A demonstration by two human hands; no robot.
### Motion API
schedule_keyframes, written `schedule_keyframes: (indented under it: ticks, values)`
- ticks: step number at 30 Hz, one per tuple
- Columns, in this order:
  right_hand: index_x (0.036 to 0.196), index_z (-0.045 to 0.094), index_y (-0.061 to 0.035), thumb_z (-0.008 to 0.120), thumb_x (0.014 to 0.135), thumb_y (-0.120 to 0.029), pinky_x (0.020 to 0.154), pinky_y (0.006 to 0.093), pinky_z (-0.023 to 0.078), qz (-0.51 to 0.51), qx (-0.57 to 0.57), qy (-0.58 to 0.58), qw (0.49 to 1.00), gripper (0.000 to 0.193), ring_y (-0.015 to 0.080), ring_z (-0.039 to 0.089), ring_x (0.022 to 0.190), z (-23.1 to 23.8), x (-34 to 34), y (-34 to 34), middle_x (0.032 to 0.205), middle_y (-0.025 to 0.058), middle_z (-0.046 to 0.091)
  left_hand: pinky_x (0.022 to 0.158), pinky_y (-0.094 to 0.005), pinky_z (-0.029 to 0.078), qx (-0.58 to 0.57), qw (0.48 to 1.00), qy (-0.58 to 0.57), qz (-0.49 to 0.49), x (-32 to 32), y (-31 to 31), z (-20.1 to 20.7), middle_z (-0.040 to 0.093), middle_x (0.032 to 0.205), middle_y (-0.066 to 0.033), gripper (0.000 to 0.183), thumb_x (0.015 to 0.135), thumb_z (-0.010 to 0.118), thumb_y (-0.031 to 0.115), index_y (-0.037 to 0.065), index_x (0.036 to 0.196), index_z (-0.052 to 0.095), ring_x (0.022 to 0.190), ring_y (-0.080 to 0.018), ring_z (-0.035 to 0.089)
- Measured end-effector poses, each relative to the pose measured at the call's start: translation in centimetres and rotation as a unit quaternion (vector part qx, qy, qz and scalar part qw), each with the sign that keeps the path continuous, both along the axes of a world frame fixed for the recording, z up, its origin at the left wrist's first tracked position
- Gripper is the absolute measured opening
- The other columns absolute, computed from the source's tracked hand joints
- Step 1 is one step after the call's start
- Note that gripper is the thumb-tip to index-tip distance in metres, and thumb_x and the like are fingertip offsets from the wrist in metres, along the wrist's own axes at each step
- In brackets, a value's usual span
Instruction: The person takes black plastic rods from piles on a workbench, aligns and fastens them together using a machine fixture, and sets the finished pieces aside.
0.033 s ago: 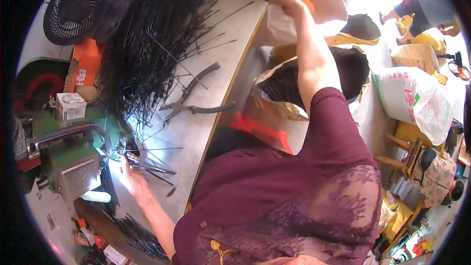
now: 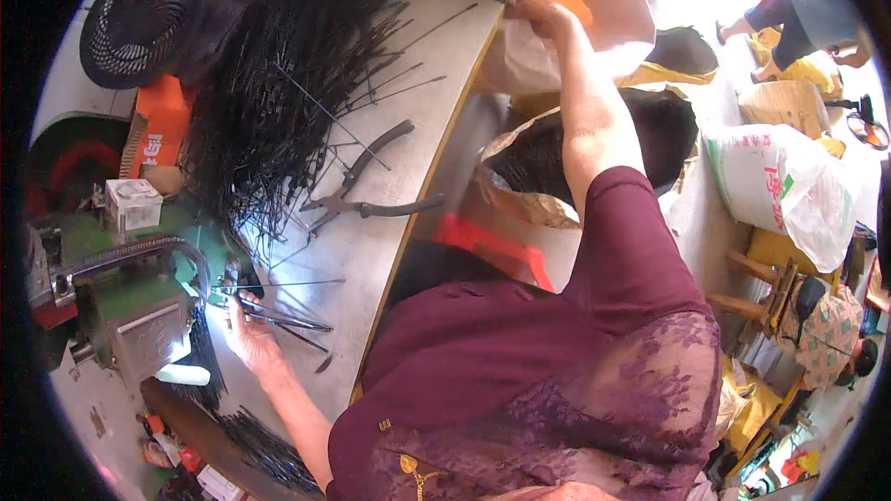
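Note:
My left hand (image 2: pixel 252 341) is beside a green machine (image 2: pixel 148 315), its fingers pinched round several thin black rods (image 2: pixel 283 317). The rods' near ends reach into the lit working head of the machine. My right hand (image 2: pixel 548 19) is stretched far forward, with fingers curled at the side of a white bag (image 2: pixel 622 0) by the table edge. What those fingers grip, if anything, is hidden. A large heap of thin black rods (image 2: pixel 288 65) covers the far part of the table (image 2: pixel 445 28). Dark-handled pliers (image 2: pixel 348 195) lie spread apart between the heap and the table edge.
A black fan (image 2: pixel 144 23) and an orange box (image 2: pixel 162 125) stand behind the machine. Beyond the table edge are an open sack (image 2: pixel 534 195) with dark contents, a red stool-like piece (image 2: pixel 492 246) and a filled white sack (image 2: pixel 775 176). Other people are at the right.
My right hand has shifted very slightly toward me beside the white bag. My left hand and the rods at the machine look unchanged.

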State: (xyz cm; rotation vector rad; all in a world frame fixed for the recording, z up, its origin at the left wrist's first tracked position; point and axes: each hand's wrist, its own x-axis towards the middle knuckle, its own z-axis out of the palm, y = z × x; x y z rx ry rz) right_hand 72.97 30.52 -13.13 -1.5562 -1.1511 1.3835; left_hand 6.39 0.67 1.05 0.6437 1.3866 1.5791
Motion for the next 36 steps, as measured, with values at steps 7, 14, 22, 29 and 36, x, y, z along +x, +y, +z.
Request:
schedule_keyframes:
  ticks: [7, 14, 22, 29, 36]
  values:
    - [0.104, 0.066, -0.0048, 0.078, 0.065, -0.025, 0.061, 0.0343, 0.046, 0.249, -0.133, -0.297, 0.912, 0.046, 0.0193, 0.051, 0.066, -6.1, 3.7, -4.0, 0.086, 0.0049, 0.062, 0.076, -0.0259, 0.051, 0.011, 0.999, -0.042, 0.000, -0.2, -0.1, 0.2, 0.062, 0.098, -0.0087, 0.031, 0.088, 0.063, 0.009, 0.001, 0.117, 0.054, 0.087, -0.0168, 0.060]
    - [0.107, 0.068, -0.0120, 0.072, 0.074, -0.034, 0.085, 0.0344, 0.046, 0.339, -0.081, -0.424, 0.836, 0.040, 0.0243, 0.060, 0.096, -6.8, -10.3, -8.6, 0.105, 0.0103, 0.065, 0.073, -0.0273, 0.050, 0.008, 1.000, -0.015, 0.002, -0.6, -0.2, -0.1, 0.062, 0.096, -0.0068, 0.028, 0.089, 0.063, 0.011, 0.003, 0.115, 0.055, 0.085, -0.0156, 0.059]
    - [0.096, 0.071, -0.0140, 0.077, 0.064, -0.029, 0.072, 0.0382, 0.051, 0.368, 0.148, -0.603, 0.693, 0.036, 0.0286, 0.063, 0.085, -10.1, -14.0, -9.8, 0.091, 0.0105, 0.067, 0.068, -0.0257, 0.045, 0.000, 1.000, 0.012, 0.005, 1.0, 0.1, 0.6, 0.062, 0.092, -0.0064, 0.026, 0.090, 0.063, 0.017, 0.001, 0.110, 0.057, 0.080, -0.0146, 0.058]
    - [0.115, 0.064, -0.0177, 0.062, 0.080, -0.033, 0.077, 0.0440, 0.052, 0.025, 0.014, -0.643, 0.766, 0.038, 0.0329, 0.065, 0.090, 14.0, -9.5, -13.0, 0.099, 0.0171, 0.067, 0.064, -0.0241, 0.040, -0.027, 0.999, 0.010, 0.014, -0.1, -0.8, 0.0, 0.061, 0.091, -0.0057, 0.023, 0.091, 0.062, 0.020, 0.002, 0.104, 0.057, 0.079, -0.0140, 0.057]
    - [0.134, 0.048, -0.0136, 0.063, 0.079, -0.016, 0.098, 0.0542, 0.035, 0.077, 0.026, -0.676, 0.733, 0.057, 0.0365, 0.052, 0.113, 3.8, -8.6, -3.0, 0.129, 0.0123, 0.053, 0.068, -0.0265, 0.044, 0.013, 1.000, -0.003, 0.015, 0.1, 0.2, -0.2, 0.061, 0.092, -0.0080, 0.024, 0.090, 0.062, 0.015, 0.000, 0.108, 0.055, 0.080, -0.0158, 0.057]
